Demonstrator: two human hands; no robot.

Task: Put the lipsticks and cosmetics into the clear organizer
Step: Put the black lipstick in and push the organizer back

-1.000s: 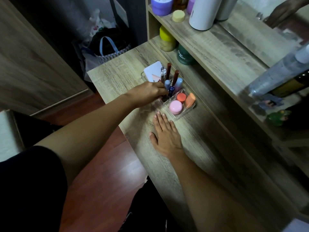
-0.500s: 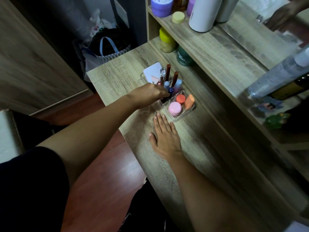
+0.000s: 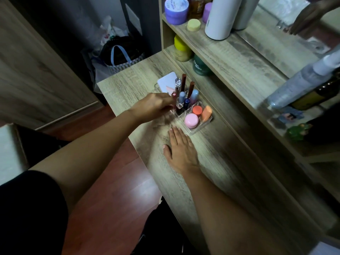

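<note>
The clear organizer (image 3: 197,131) stands on the wooden desk (image 3: 230,172). Several lipstick tubes stand upright in its back slots, among them a tall brown one (image 3: 191,89) and a pale blue one (image 3: 182,97). A pink jar (image 3: 191,120), an orange jar (image 3: 197,110) and an orange sponge (image 3: 206,113) lie in its front compartment. My left hand (image 3: 154,107) is at the organizer's left side, fingers pinched on a dark red lipstick (image 3: 173,100) held upright at a slot. My right hand (image 3: 181,151) lies flat on the desk, just in front of the organizer.
A white compact (image 3: 166,81) leans behind the organizer. A shelf (image 3: 239,57) at the right carries jars, a white bottle (image 3: 220,15) and a mirror. Yellow (image 3: 181,50) and green (image 3: 200,66) jars sit under it. A bag (image 3: 121,56) lies on the floor beyond the desk's far edge.
My left hand has stayed at the organizer's left side, shifting slightly with the red lipstick. My right hand has kept flat on the desk.
</note>
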